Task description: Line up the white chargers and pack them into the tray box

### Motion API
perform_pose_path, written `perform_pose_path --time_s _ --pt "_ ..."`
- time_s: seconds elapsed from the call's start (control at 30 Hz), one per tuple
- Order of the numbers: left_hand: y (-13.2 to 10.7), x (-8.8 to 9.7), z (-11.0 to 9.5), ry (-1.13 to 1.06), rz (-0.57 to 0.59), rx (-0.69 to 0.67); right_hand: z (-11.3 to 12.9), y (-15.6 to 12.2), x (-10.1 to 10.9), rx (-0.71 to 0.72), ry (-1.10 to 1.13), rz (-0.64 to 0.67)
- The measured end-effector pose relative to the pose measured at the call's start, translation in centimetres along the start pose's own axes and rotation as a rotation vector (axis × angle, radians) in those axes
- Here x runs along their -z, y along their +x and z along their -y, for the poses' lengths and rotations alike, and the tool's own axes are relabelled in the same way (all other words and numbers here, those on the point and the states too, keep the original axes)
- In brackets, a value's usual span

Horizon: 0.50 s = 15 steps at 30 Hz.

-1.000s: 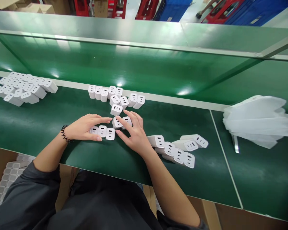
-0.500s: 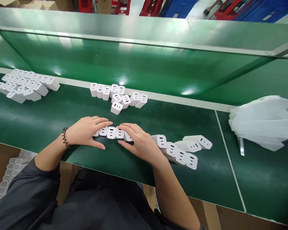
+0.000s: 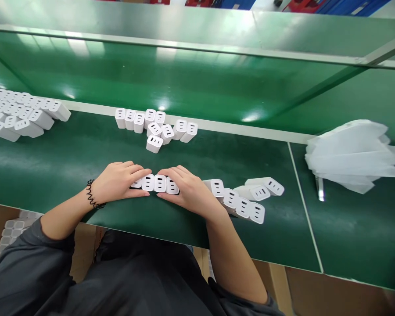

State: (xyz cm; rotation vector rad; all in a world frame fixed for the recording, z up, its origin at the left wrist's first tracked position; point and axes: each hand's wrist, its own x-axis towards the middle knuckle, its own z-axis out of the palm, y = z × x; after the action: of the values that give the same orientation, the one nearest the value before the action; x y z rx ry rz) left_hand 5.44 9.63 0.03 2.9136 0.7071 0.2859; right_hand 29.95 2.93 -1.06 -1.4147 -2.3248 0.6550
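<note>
A short row of white USB chargers (image 3: 159, 183) stands on the green bench in front of me, port faces up. My left hand (image 3: 121, 181) is closed around the row's left end, thumb on the near side and fingers on the far side. Around the right end my right hand (image 3: 187, 188) grips in the same way. Some chargers in the row are partly hidden under my fingers. Just right of my right hand, more white chargers (image 3: 242, 207) lean in a line, with two others (image 3: 269, 186) lying tilted behind them.
Several chargers (image 3: 154, 143) stand in a loose group by the back ledge. A larger block of chargers (image 3: 28, 127) sits at the far left. White translucent sheets (image 3: 352, 156) lie at the right. Trays of pale pieces (image 3: 11, 232) are below the bench at left.
My hands have closed in on the row from both ends, and its chargers now sit straighter, side by side. The camera view has shifted slightly.
</note>
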Motion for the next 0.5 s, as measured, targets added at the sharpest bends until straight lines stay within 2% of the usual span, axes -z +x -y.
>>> perform_pose_path --time_s 0.5 --pt "0.05 -0.15 0.26 -0.020 0.010 -0.047 -0.05 0.04 -0.03 0.065 -0.042 -0.006"
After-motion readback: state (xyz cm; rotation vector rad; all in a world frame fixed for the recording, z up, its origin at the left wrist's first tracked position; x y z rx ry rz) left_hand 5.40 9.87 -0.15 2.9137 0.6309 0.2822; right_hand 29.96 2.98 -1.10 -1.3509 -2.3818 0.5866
